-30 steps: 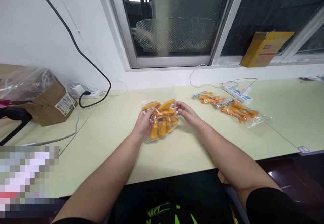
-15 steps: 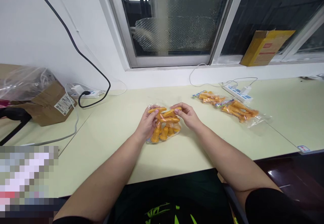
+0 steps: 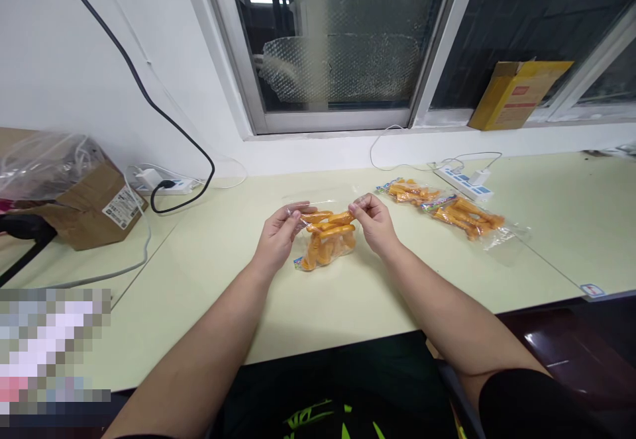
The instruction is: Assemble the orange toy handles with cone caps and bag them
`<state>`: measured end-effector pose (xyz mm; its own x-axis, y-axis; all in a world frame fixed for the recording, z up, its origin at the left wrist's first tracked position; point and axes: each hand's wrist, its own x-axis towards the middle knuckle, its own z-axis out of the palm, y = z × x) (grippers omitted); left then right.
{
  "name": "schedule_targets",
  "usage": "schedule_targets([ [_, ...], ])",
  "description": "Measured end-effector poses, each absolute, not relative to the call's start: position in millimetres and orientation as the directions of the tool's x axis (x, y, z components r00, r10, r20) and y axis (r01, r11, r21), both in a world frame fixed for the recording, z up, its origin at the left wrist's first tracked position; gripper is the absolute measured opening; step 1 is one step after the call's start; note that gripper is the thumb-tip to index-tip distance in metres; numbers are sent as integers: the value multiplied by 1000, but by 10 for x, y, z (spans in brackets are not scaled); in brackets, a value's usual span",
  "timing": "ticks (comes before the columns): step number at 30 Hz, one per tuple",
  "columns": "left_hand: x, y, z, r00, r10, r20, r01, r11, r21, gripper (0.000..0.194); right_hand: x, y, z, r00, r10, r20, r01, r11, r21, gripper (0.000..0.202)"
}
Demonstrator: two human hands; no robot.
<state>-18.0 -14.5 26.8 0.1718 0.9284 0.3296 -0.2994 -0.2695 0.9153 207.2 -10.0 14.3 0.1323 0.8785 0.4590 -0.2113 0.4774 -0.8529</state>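
Note:
A clear plastic bag with several orange pieces in it hangs or rests between my hands, low over the pale table. My left hand pinches the bag's left upper edge between thumb and fingers. On the other side, my right hand grips the upper right edge, its thumb on the film near an orange piece. A small blue printed label shows at the bag's lower left corner. Two more bags of orange pieces, one at the back and one nearer, lie to the right of my hands.
Behind those bags lies a white power strip with a plug and thin cables. At the left are an open cardboard box, another power strip and a black cable. A yellow carton leans on the window.
My hands have moved apart and stretch the bag's upper edge wider. The left one shifted left, off the orange pieces; the right one rose slightly. The bag's lower part moved up a little.

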Motion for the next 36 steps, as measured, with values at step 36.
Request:
schedule_targets([
  [36,-300,-116,415,-149,884,444,-266,-468,843,36,2255,-84,255,234,843,484,-198,528,-826,35],
])
